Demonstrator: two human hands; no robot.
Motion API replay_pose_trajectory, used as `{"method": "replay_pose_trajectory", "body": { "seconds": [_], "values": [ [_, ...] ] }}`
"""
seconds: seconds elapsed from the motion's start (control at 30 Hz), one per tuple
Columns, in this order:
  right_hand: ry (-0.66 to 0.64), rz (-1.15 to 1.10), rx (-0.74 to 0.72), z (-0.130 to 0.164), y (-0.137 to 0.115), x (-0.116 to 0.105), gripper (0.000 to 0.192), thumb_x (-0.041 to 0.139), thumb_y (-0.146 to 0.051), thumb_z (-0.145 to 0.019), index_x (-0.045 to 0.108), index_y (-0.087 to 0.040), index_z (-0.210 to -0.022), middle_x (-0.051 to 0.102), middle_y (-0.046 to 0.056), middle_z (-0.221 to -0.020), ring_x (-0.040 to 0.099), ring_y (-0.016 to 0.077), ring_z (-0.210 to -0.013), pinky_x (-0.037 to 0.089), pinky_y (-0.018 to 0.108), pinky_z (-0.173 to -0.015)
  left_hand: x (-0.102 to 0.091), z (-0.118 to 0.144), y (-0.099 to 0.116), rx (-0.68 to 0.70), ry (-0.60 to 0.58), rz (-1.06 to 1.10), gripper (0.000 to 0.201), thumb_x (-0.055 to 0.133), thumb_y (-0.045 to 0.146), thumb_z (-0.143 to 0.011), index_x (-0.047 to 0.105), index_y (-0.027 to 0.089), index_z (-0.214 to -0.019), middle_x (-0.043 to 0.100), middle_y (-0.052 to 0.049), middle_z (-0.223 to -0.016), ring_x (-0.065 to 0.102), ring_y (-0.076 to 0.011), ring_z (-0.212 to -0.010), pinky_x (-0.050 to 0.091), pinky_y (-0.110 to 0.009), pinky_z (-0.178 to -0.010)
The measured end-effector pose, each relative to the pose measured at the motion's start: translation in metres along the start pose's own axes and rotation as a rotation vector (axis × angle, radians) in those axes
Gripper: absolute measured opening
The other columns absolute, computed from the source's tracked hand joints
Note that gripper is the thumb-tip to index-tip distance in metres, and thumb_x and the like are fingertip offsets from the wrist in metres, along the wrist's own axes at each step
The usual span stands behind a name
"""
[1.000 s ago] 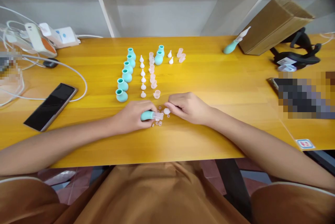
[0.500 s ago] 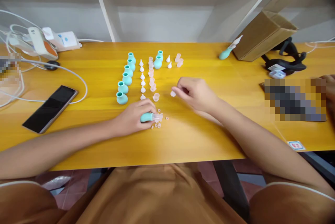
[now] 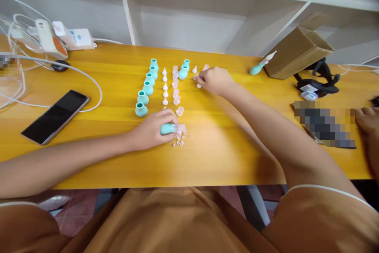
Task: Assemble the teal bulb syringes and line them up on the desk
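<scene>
My left hand [image 3: 154,128] rests on the table, its fingers wrapped round a teal squeeze bulb [image 3: 167,128] that lies on its side with a clear cup [image 3: 180,128] at its mouth. Tiny clear rings [image 3: 178,142] are scattered beside that cup. Farther back, my right hand [image 3: 215,80] is closed in a pinch, with a small white nozzle tip [image 3: 199,85] under the fingertips. Another white tip [image 3: 194,69] stands just behind, and a clear cup [image 3: 205,67] is partly covered by the hand. To the left run columns of open-mouthed teal bulbs [image 3: 148,88], white tips [image 3: 165,87] and clear cups [image 3: 175,83].
A phone [image 3: 55,117] and white cables with chargers [image 3: 81,39] occupy the left side. At the right are an assembled teal bulb with nozzle [image 3: 257,68], a cardboard box [image 3: 296,47], a black strapped device [image 3: 319,85] and another person's hand [image 3: 367,120].
My right hand has moved away from me and slightly left, carrying the white tip to the short column of tips. My left hand keeps the bulb. The view has shifted slightly.
</scene>
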State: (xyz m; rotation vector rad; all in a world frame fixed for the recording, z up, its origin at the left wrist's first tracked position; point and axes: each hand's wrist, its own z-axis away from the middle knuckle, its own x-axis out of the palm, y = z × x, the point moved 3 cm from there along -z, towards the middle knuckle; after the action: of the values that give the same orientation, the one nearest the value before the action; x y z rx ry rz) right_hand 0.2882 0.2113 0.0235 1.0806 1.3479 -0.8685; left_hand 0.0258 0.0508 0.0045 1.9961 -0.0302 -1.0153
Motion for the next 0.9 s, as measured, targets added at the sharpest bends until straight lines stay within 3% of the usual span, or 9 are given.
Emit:
{"method": "replay_pose_trajectory", "body": {
  "seconds": [0.23,0.33,0.4,0.5,0.6,0.63,0.73,0.83,0.9],
  "values": [
    [0.024,-0.003,0.026,-0.002,-0.005,-0.001,0.066,0.032,-0.059,-0.114,0.079,-0.015,-0.101,0.078,0.022,-0.103,0.07,0.0335,-0.093,0.045,0.04,-0.078,0.0,0.0,-0.001,-0.006,0.038,-0.018,0.008,0.069,0.028,-0.098,0.064,0.021,-0.099,0.071,-0.004,-0.105,0.068,-0.0219,-0.099,0.053,-0.035,-0.09],
    [0.095,-0.049,0.158,0.013,-0.007,-0.011,0.076,0.023,-0.064,-0.115,0.077,-0.013,-0.098,0.076,0.022,-0.093,0.07,0.0331,-0.089,0.045,0.04,-0.078,-0.002,0.001,0.0,-0.012,0.077,-0.026,0.008,0.069,0.025,-0.098,0.063,0.021,-0.101,0.071,-0.004,-0.106,0.068,-0.021,-0.099,0.053,-0.034,-0.091],
    [0.174,-0.141,0.153,0.034,-0.018,-0.018,0.077,0.019,-0.065,-0.115,0.073,-0.015,-0.09,0.071,0.018,-0.081,0.067,0.0301,-0.082,0.043,0.039,-0.076,-0.003,0.002,0.001,-0.02,0.103,-0.028,0.01,0.07,0.025,-0.098,0.062,0.021,-0.103,0.07,-0.004,-0.106,0.067,-0.0205,-0.098,0.053,-0.034,-0.09],
    [0.2,-0.483,-0.091,0.078,-0.053,-0.024,0.08,0.014,-0.073,-0.113,0.058,-0.021,-0.072,0.057,0.007,-0.065,0.054,0.0212,-0.064,0.038,0.035,-0.067,-0.003,0.003,0.002,-0.035,0.127,-0.036,0.015,0.071,0.03,-0.101,0.058,0.022,-0.104,0.068,-0.004,-0.105,0.065,-0.0204,-0.095,0.052,-0.035,-0.088],
    [0.053,-0.908,-0.422,0.122,-0.098,-0.028,0.075,0.03,-0.081,-0.11,0.052,-0.021,-0.07,0.053,0.0,-0.064,0.047,0.0139,-0.059,0.034,0.03,-0.061,-0.001,0.002,0.008,-0.002,0.121,-0.045,0.02,0.069,0.035,-0.103,0.054,0.022,-0.1,0.064,-0.003,-0.101,0.062,-0.0205,-0.091,0.051,-0.035,-0.083],
    [0.005,-1.011,-0.443,0.132,-0.109,-0.028,0.072,0.04,-0.079,-0.109,0.052,-0.02,-0.069,0.053,-0.001,-0.063,0.046,0.0122,-0.058,0.033,0.029,-0.058,0.0,0.002,0.011,0.014,0.113,-0.043,0.021,0.068,0.036,-0.104,0.052,0.022,-0.098,0.063,-0.004,-0.101,0.061,-0.0205,-0.09,0.051,-0.035,-0.082],
    [0.018,-1.233,-0.308,0.145,-0.124,-0.03,0.066,0.054,-0.069,-0.109,0.053,-0.02,-0.065,0.049,-0.003,-0.058,0.041,0.0101,-0.055,0.031,0.027,-0.053,-0.004,-0.003,0.026,0.018,0.109,-0.033,0.021,0.066,0.035,-0.106,0.052,0.023,-0.097,0.063,-0.004,-0.101,0.061,-0.0208,-0.092,0.052,-0.036,-0.083],
    [0.032,-1.444,-0.267,0.144,-0.126,-0.031,0.068,0.056,-0.073,-0.106,0.051,-0.021,-0.063,0.046,-0.004,-0.058,0.036,0.0102,-0.053,0.03,0.027,-0.051,-0.012,-0.013,0.042,0.0,0.096,0.044,0.034,0.073,0.047,-0.102,0.051,0.023,-0.092,0.061,-0.002,-0.095,0.059,-0.0199,-0.088,0.051,-0.036,-0.082],
    [0.035,-1.585,-0.26,0.139,-0.122,-0.035,0.072,0.055,-0.079,-0.103,0.042,-0.023,-0.06,0.037,-0.005,-0.055,0.029,0.0101,-0.05,0.028,0.028,-0.048,-0.017,-0.023,0.047,-0.029,0.081,0.179,0.047,0.075,0.06,-0.098,0.048,0.023,-0.086,0.057,0.0,-0.089,0.055,-0.0185,-0.082,0.049,-0.035,-0.076]
  ]
}}
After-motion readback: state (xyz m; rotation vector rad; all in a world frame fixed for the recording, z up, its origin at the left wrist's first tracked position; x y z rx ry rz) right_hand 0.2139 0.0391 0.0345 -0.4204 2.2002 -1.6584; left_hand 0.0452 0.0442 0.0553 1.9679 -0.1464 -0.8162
